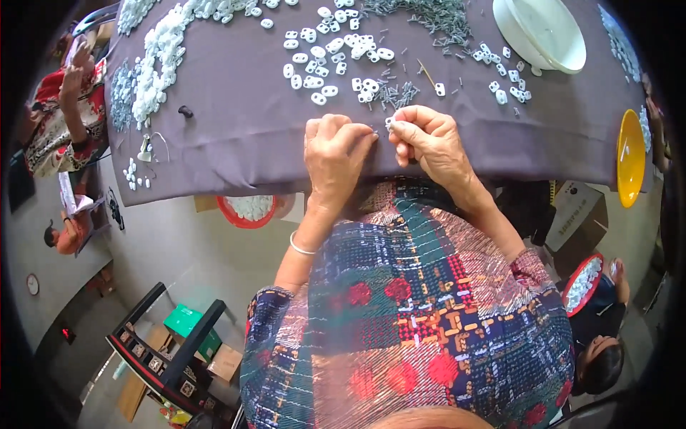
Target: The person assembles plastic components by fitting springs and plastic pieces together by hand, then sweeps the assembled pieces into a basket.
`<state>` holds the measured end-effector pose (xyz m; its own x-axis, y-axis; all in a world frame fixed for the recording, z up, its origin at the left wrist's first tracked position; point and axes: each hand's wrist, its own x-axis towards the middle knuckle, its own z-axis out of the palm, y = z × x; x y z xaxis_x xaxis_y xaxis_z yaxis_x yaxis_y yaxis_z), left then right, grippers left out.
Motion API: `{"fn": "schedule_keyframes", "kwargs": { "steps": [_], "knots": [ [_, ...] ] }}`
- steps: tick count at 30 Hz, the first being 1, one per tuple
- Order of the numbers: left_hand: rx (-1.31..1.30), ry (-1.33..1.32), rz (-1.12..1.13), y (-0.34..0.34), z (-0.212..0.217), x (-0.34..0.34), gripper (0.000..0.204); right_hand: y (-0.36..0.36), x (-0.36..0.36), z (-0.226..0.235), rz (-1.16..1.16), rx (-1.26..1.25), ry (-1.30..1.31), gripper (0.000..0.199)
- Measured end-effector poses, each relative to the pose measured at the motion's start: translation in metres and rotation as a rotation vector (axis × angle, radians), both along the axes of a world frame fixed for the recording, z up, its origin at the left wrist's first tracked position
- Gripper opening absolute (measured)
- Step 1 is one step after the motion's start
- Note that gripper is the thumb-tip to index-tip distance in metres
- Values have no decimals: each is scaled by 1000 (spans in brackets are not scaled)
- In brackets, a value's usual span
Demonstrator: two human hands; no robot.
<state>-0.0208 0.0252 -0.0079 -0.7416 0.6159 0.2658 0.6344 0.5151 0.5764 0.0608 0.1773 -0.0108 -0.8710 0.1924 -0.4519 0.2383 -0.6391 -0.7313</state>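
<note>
A small white clip (389, 123) sits pinched in the fingertips of the right hand (427, 139), just above the near edge of the table. The left hand (336, 154) is curled beside it, fingertips closed on a thin metal pin (372, 132) that points at the clip; the two hands nearly touch.

Both work over a table spread with a purple cloth (243, 129), which hangs over the near edge. Loose white clips (332, 61) lie scattered on the cloth beyond the hands, with a long heap of them (161, 53) toward the left and a grey pile of pins (421, 14) at the far side. Below the table is a pale floor, with cardboard boxes and a green box (187, 323) on it.

A white bowl (543, 32) stands at the far right; what is in it cannot be seen. A yellow bowl (630, 157) lies at the right edge. Under the table a red basin (249, 209) holds white clips, and another red basin (582, 282) at the lower right is also full of them.

Both forearms reach up from the lower edge, wrists bent, and a bangle (300, 247) rings the left wrist. Another person's hand (71, 79) shows at the far left.
</note>
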Motion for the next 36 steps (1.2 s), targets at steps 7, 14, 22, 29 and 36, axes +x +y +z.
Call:
{"fn": "schedule_keyframes", "kwargs": {
  "steps": [7,14,22,29,36],
  "knots": [
    [374,-522,92,0,0,6,9,-1,0,0,4,12,7,12],
    [633,-1147,206,0,17,6,18,-1,1,20,51,210,-63,14],
    [601,-1143,184,0,21,11,17,-7,1,32,130,341,-68,15],
    [594,-1108,215,0,24,14,17,-8,3,31,179,382,-70,15],
    [609,-1090,208,0,23,19,16,-7,4,27,227,412,-69,14]
  ]
}}
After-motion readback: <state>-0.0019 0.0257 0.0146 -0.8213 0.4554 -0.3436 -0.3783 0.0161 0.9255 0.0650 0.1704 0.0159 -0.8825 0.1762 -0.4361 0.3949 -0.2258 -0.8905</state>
